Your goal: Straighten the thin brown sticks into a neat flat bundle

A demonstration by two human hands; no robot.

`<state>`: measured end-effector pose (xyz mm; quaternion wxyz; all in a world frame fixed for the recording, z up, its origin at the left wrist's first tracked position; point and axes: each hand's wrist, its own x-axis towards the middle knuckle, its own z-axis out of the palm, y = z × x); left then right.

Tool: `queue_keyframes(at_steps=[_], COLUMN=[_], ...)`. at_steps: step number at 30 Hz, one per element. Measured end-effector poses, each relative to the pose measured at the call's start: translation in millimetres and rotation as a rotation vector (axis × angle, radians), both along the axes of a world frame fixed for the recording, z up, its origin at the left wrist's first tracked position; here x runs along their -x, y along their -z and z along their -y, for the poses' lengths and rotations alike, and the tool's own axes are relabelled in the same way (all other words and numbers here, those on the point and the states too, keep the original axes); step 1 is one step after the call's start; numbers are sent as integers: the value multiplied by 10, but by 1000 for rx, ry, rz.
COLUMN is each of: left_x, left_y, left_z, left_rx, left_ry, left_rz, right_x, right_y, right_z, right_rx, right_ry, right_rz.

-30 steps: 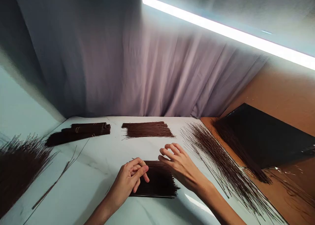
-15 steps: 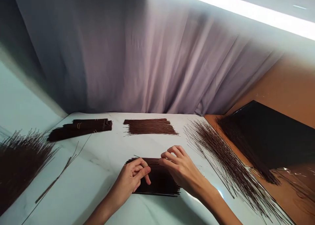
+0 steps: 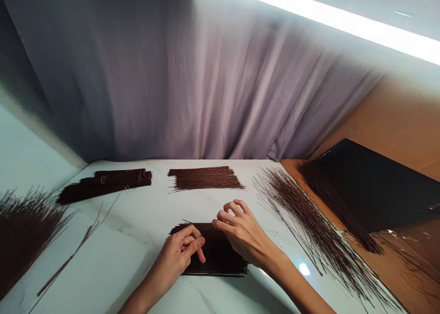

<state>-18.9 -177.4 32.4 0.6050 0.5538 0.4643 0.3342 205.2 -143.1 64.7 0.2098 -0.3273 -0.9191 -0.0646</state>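
A dark flat bundle of thin sticks (image 3: 222, 254) lies on the white marbled table below my hands. Over its left end is my left hand (image 3: 184, 250), thumb and index finger pinched together, with a tan band or wrap on one finger; whatever the pinch holds is too small to name. My right hand (image 3: 237, 224) hovers at the bundle's upper right edge, its fingers curled and their tips near the sticks. What its fingertips hold, if anything, cannot be made out.
Behind lies a brown row of sticks (image 3: 206, 178); back left, tied dark bundles (image 3: 110, 182). Loose sticks spread at the left (image 3: 27, 236) and right (image 3: 319, 227). A few twigs (image 3: 70, 259) lie left. A black sheet (image 3: 371, 185) rests far right, and a curtain (image 3: 206, 75) hangs behind.
The whole view has shifted slightly, so most things appear a little further left. My right hand's fingers have lifted slightly from the bundle; my left hand keeps nearly the same pose.
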Motion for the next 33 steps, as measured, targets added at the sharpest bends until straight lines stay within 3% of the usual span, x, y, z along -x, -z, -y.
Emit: queue_keyframes(at_steps=[4, 7, 9, 12, 16, 18, 25, 33], left_x=[2, -7, -20, -48, -84, -98, -150, -172], left_y=[29, 32, 17, -24, -36, -13, 29, 40], left_z=[-21, -10, 15, 59, 85, 85, 129, 151], left_rx=[17, 34, 43, 40, 23, 16, -8, 10], left_ry=[-26, -16, -15, -34, -46, -44, 15, 65], left_rz=[28, 28, 35, 39, 27, 30, 28, -23], right_x=[-147, -317, -371, -304, -87, -14, -58, -84], right_y=[-78, -106, -47, 144, 334, 329, 228, 229], right_z=[98, 273, 395, 512, 517, 492, 426, 393], right_rx=[-80, -109, 3, 392, 997, 1119, 1076, 1190], right_ry=[50, 270, 477, 659, 536, 450, 388, 451], right_rz=[-199, -562, -797, -1052, -1335, -1397, -1453, -1556])
